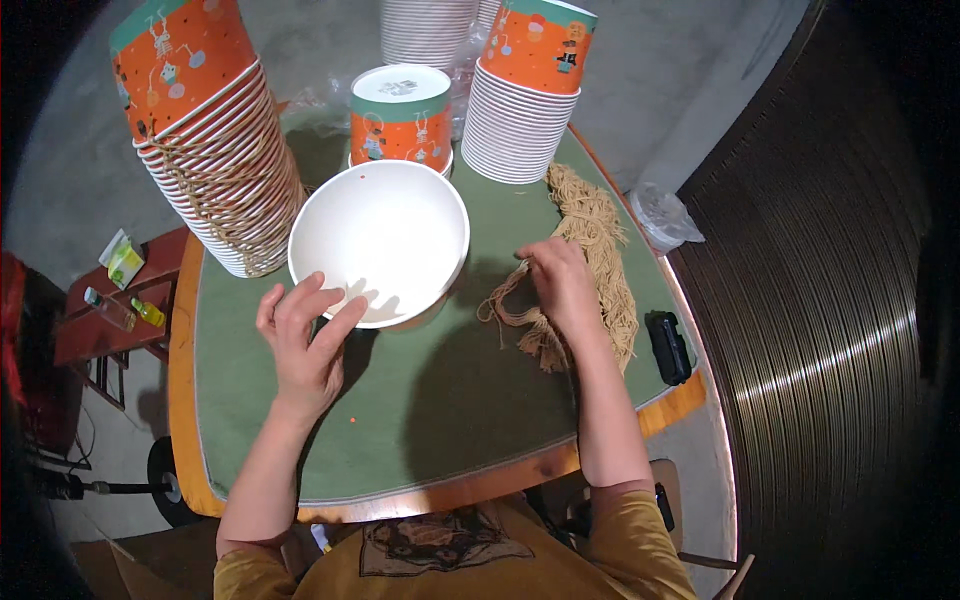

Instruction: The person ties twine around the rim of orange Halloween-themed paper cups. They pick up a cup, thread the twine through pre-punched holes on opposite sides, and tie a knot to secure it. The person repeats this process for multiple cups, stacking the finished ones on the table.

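White, smooth-walled round paper tub (pixel 385 225) sits left of centre, wide mouth tilted nearward. At its near-left rim the left hand (pixel 308 345) spreads loose, released fingers. The right hand (pixel 563 285) curls beside frayed tan twine (pixel 543 345); whether it pinches any, I cannot tell. Beyond, on matte green cloth (pixel 480 420), a ribbed, orange-topped paper-tub stack (pixel 520 125) rises far right.

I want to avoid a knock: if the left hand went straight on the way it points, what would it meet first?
Most likely the open, white-lined bucket: the left hand overlaps its near rim in this view, though whether they touch is unclear.
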Demonstrator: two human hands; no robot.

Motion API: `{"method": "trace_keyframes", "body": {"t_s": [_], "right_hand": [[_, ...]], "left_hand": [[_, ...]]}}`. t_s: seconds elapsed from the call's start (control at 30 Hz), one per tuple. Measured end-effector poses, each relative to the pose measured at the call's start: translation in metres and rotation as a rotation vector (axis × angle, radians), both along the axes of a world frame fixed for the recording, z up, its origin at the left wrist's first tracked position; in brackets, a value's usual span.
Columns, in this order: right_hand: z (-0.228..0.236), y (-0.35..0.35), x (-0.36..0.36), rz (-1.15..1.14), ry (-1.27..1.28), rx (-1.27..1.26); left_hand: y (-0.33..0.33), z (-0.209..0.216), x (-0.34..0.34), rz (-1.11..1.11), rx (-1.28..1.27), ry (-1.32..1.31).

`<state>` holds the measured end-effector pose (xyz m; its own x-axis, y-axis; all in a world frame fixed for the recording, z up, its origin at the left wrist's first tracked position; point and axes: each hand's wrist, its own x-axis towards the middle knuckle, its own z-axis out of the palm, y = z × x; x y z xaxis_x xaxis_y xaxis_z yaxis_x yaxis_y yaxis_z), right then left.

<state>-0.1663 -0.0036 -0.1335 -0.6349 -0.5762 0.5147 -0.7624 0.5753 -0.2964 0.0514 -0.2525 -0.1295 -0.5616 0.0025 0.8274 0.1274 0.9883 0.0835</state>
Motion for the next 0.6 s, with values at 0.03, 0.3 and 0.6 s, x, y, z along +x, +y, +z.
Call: {"method": "trace_keyframes", "body": {"t_s": [0.03,0.3,0.6], "right_hand": [[-0.002,0.001,-0.001,0.031,0.011,-0.020],[-0.019,0.002,-0.012,0.067,0.003,-0.012],[0.015,-0.006,0.009,0.294,0.019,-0.241]], "left_hand": [[0.001,0.001,-0.001,0.001,0.009,-0.013],[0.004,-0.002,-0.003,-0.019,0.043,-0.077],[0.008,-0.004,-0.002,-0.044,0.031,0.102]]}}
